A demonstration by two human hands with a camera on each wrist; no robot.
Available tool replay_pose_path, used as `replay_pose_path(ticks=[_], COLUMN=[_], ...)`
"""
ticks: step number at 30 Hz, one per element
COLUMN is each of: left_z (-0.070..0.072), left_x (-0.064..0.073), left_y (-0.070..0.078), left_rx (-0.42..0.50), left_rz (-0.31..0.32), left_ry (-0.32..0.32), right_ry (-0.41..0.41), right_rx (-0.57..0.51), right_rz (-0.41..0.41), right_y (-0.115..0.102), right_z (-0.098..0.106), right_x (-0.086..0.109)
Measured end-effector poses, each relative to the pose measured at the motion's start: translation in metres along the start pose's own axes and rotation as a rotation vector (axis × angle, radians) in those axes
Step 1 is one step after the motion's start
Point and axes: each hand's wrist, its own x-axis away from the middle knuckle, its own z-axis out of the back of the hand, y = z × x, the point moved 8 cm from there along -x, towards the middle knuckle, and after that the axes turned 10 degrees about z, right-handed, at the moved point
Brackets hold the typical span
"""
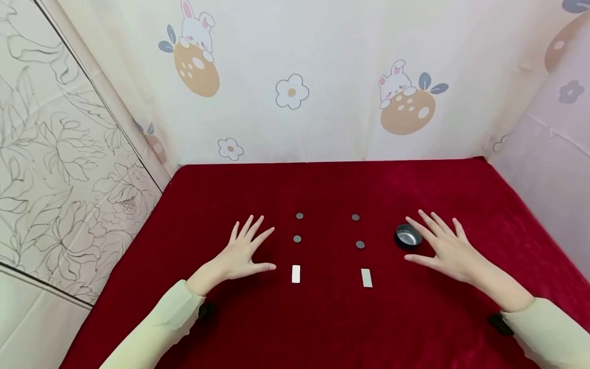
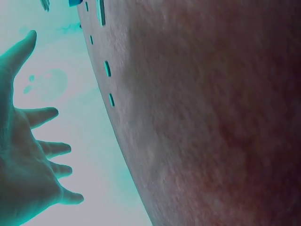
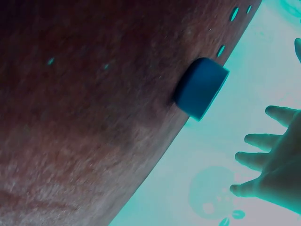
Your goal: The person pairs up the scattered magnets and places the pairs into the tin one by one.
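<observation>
My left hand (image 1: pixel 239 256) is held palm down over the red cloth with its fingers spread, and nothing is in it. Just right of its thumb lies a small white rectangle (image 1: pixel 296 274). Past the fingertips are two grey discs, a far one (image 1: pixel 299 216) and a nearer one (image 1: pixel 297 239). My right hand (image 1: pixel 449 251), also spread and holding nothing, is beside a small round dark bowl (image 1: pixel 408 236) with a shiny inside. Left of the bowl are two more grey discs, one far (image 1: pixel 355 217), one near (image 1: pixel 360 244), and a pale rectangle (image 1: pixel 366 278).
Red velvety cloth (image 1: pixel 322 328) covers the table. A curtain (image 1: pixel 341 113) with rabbit and flower prints hangs along the back edge. Another printed sheet (image 1: pixel 60 128) stands on the left, and pale fabric (image 1: pixel 544 154) closes the right side.
</observation>
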Motion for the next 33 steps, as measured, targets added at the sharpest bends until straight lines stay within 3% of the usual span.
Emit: replay_pose_path(ticks=[10,24,28,33], left_z=[-0.002,-0.015,-0.02,-0.027], left_x=[0.002,-0.005,-0.008,-0.01], left_y=[0.018,0.033,0.037,0.042], left_rx=[0.146,0.229,0.277,0.341], left_rz=[-0.105,-0.07,-0.071,-0.07], left_ry=[0.015,-0.081,-0.114,-0.156], right_ry=[0.072,0.066,0.029,-0.081], right_rx=[-0.062,-0.151,-0.239,-0.386], right_rz=[0.17,0.254,0.261,0.215], right_y=[-0.029,-0.058,-0.063,-0.064], right_z=[0.001,-0.017,-0.025,-0.04], right_x=[-0.01,-0.025,-0.027,-0.029])
